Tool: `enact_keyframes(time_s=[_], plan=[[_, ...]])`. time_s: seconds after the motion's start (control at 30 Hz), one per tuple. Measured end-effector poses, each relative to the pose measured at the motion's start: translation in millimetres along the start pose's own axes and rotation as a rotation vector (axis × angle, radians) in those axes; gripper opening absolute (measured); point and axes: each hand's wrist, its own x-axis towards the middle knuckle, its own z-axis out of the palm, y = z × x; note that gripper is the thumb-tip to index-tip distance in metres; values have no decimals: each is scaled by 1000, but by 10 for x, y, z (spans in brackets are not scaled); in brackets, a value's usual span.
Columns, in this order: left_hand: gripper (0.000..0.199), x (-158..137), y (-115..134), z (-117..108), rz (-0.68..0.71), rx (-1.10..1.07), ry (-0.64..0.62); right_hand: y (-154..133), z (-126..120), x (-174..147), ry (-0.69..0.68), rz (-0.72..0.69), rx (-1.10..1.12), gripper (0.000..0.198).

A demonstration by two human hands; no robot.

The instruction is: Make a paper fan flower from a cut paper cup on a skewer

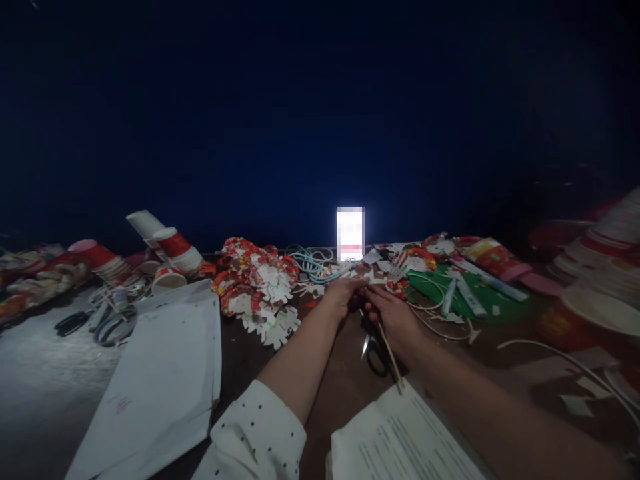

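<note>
My left hand (345, 297) and my right hand (393, 312) meet above the middle of the table, fingertips close together. A thin wooden stick (391, 353) slants from my right hand's closed fingers down toward an open book (395, 433). My left fingers are pinched near the stick's upper end; whatever is between them is too dark and small to make out. Below the hands lies a pair of scissors (376, 357) with dark handles, partly hidden by my right hand. Just beyond the fingertips stands a brightly lit screen (350, 233), pixelated.
To the left are red and white paper-cup crafts (257, 270), a white board (160, 360), stacked paper cups (180, 252) and black-handled scissors (74, 323). Light-blue cord (313, 262) is coiled behind. At right lie a green sheet (500, 300), tubes (470, 297) and white cord (560, 360).
</note>
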Motion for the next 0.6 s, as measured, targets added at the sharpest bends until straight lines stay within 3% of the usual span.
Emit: enact_keyframes(time_s=[0.37, 0.6], plan=[[30, -45, 31, -22, 33, -4, -39, -49, -14, 54, 91, -97, -75, 21], [27, -51, 52, -31, 40, 10, -68, -20, -61, 78, 94, -166, -327, 41]])
